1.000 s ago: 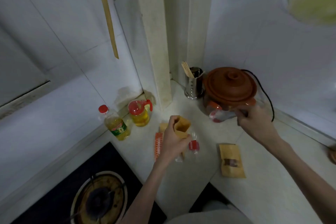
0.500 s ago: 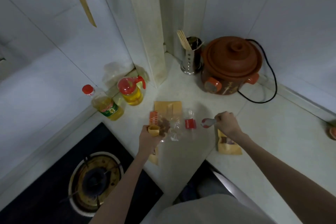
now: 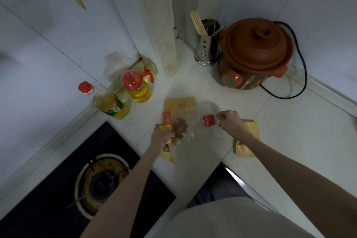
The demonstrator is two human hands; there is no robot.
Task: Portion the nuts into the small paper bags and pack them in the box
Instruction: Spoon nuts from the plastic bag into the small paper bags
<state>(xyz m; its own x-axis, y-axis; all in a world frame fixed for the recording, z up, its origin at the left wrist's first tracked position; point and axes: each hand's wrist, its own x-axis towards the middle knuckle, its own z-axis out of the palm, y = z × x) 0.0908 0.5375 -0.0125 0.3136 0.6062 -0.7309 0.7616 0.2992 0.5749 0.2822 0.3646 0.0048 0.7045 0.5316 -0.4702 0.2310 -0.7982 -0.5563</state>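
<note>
On the pale counter lies a clear plastic nut bag [image 3: 190, 123] with red labels, brown nuts [image 3: 179, 128] heaped at its left end. My left hand [image 3: 161, 137] grips a small open kraft paper bag [image 3: 165, 126] right beside the nuts. My right hand [image 3: 229, 121] pinches the right end of the plastic bag near its red label. A flat kraft pouch [image 3: 179, 103] lies behind the plastic bag. Another small kraft bag [image 3: 249, 139] lies under my right forearm, and a third [image 3: 167, 152] lies below my left hand. No box is in view.
Two oil bottles [image 3: 112, 105] [image 3: 138, 87] stand at the left by the wall. A brown clay electric pot [image 3: 255, 54] with a black cord and a steel chopstick holder [image 3: 206, 44] stand at the back. A gas burner [image 3: 100, 181] sits front left.
The view has tipped down. My right hand came from the clay pot down to the plastic nut bag. My left hand lowered the small paper bag to the nuts.
</note>
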